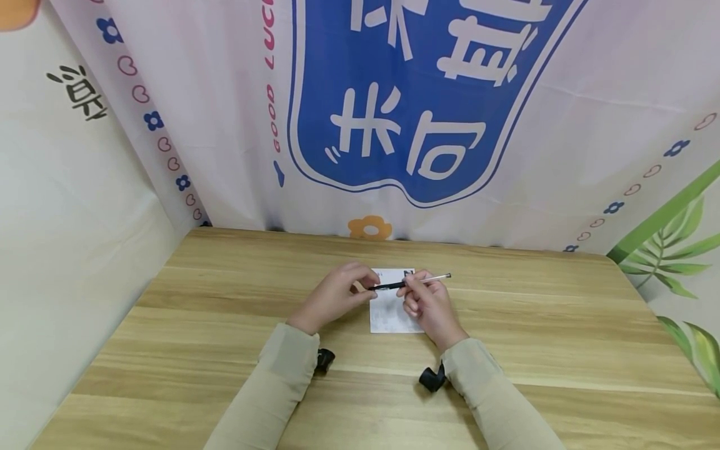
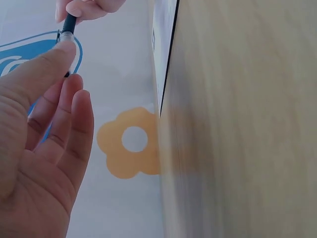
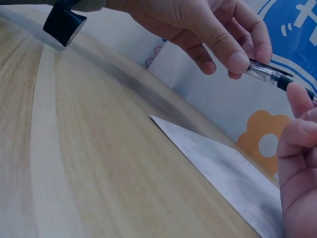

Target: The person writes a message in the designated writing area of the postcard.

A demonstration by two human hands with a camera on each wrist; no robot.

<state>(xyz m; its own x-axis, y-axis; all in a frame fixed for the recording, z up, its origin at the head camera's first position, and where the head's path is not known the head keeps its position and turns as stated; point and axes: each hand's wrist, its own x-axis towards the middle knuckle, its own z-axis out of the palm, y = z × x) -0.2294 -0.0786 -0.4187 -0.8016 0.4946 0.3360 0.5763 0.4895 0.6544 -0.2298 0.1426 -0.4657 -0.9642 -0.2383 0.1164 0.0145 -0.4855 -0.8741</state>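
A slim pen (image 1: 388, 286) with a clear barrel and a dark section is held in the air between both hands, over a white sheet or pad (image 1: 388, 319). My left hand (image 1: 337, 292) pinches its left end between thumb and fingertips, at a transparent cap (image 3: 262, 73) with a dark clip. Farther along the pen, my right hand (image 1: 432, 307) grips it with thumb and fingers, and the clear barrel sticks out past that hand to the right. From the left wrist view, the cap's tip is partly covered by the left thumb.
The sheet lies flat on a wood-grain table (image 1: 197, 350). A black wrist camera (image 1: 324, 360) sits at the left cuff, another black camera (image 1: 432, 379) at the right. Behind the table hangs a printed curtain (image 1: 236, 125).
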